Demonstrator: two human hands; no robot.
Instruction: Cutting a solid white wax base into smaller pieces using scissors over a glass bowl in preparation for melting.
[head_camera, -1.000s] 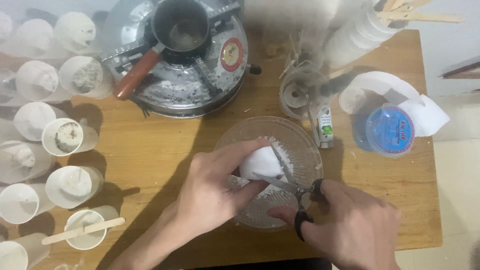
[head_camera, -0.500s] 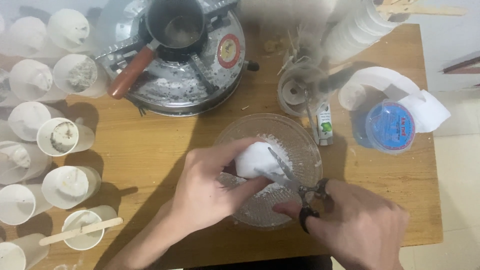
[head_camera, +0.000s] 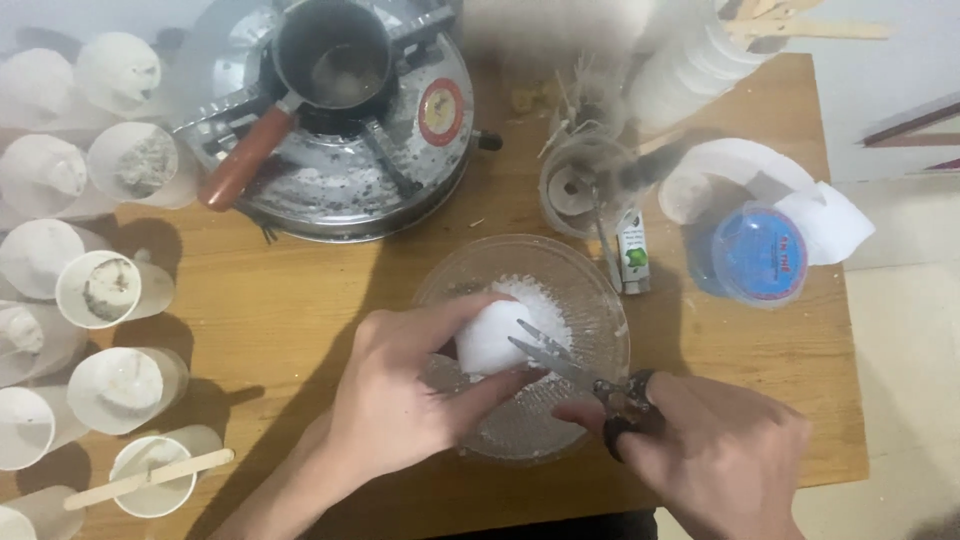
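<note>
A white lump (head_camera: 492, 338) is gripped between thumb and fingers of the left hand (head_camera: 400, 395) and is held over the glass bowl (head_camera: 590, 285). Scissors (head_camera: 575, 372) are held in the right hand (head_camera: 715, 450), whose fingers are closed through the black handles; the blades are nearly shut and are laid against the lump's right side. White shavings (head_camera: 545, 298) are seen in the bowl behind the lump. The bowl is set on a wooden table (head_camera: 300, 300). Beyond it, a gas stove (head_camera: 350, 170) is topped by a small pot (head_camera: 335, 55) with a brown handle. At the left edge, white-filled cups (head_camera: 100, 290) are ranged, and a wooden stick (head_camera: 150, 478) is laid across the nearest one. To the right, a blue-lidded tub (head_camera: 760, 253) is set beside white paper (head_camera: 825, 220).
</note>
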